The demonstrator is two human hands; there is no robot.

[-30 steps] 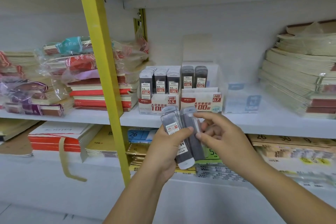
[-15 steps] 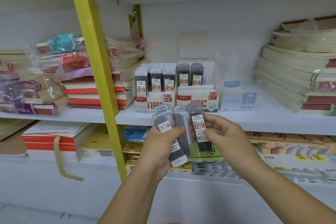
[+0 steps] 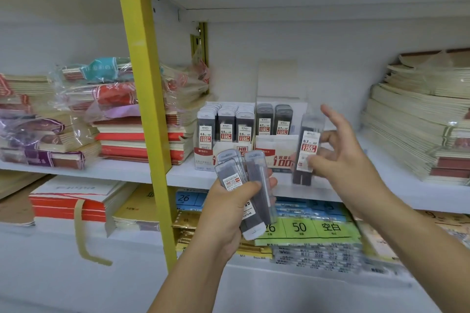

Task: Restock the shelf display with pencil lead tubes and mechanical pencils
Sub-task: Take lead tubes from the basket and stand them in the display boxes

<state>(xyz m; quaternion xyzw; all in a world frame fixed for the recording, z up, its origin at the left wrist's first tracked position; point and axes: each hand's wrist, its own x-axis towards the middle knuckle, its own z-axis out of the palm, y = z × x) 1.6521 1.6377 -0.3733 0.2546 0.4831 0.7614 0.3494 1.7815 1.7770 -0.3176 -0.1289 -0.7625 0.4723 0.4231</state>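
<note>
My left hand [image 3: 229,213] grips a bundle of dark pencil lead tubes [image 3: 245,180] below the shelf edge. To the right, my right hand [image 3: 340,160] pinches one 0.7 lead tube [image 3: 306,150] upright, its other fingers spread, in front of the 0.7 display box [image 3: 277,152]. That box holds two rows of dark tubes with free room on its right side. The 0.5 display box [image 3: 218,150] beside it on the left is full of tubes. Both boxes stand on the white middle shelf [image 3: 183,173]. No mechanical pencils are visible.
A yellow upright post [image 3: 145,109] crosses the shelf left of the boxes. Wrapped notebook stacks [image 3: 114,119] lie at the left and tall beige stacks [image 3: 419,122] at the right. Paper packs and blue and green labelled pads [image 3: 302,226] fill the lower shelf.
My right hand has pulled one 0.7 tube out of the bundle and lifted it right and up toward the 0.7 box. My left hand keeps the remaining tubes.
</note>
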